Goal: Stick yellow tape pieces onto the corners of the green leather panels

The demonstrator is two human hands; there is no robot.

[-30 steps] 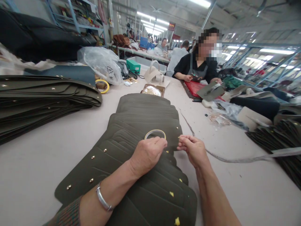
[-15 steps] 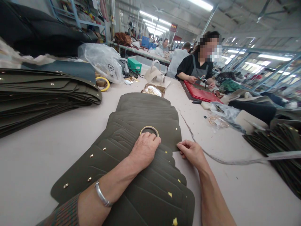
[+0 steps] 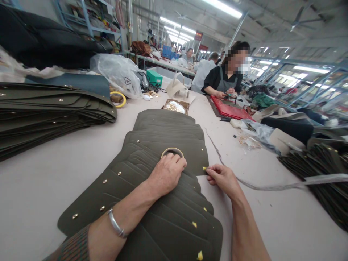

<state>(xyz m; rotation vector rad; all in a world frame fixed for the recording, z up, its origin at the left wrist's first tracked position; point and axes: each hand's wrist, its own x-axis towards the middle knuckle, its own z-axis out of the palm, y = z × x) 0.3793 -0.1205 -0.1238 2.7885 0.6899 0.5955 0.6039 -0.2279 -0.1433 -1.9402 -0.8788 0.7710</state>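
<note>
Dark olive leather-like panels (image 3: 165, 125) lie overlapped in a long fanned row before me, several with gold studs near the left side. My left hand (image 3: 169, 172) rests on them, its fingers curled over a roll of yellow tape (image 3: 173, 149) whose near side is hidden. At the right edge of one panel, my right hand (image 3: 221, 177) is closed in a pinch. A small piece of yellow tape (image 3: 204, 168) shows at its fingertips, against that panel's corner. Further yellow bits (image 3: 200, 255) stick along the right edges of nearer panels.
Stacked olive panels (image 3: 54, 108) stand at left, beside another yellow tape roll (image 3: 117, 99). A box of gold studs (image 3: 175, 106) sits beyond the row. A cord (image 3: 252, 186) crosses the table on the right, near more panels (image 3: 320, 174). Across the table, a person handles a red piece (image 3: 231, 108).
A yellow bit of tape now shows at my right fingertips on the panel's corner. Another gold stud has come into sight left of the tape roll. My left hand stays nearly still.
</note>
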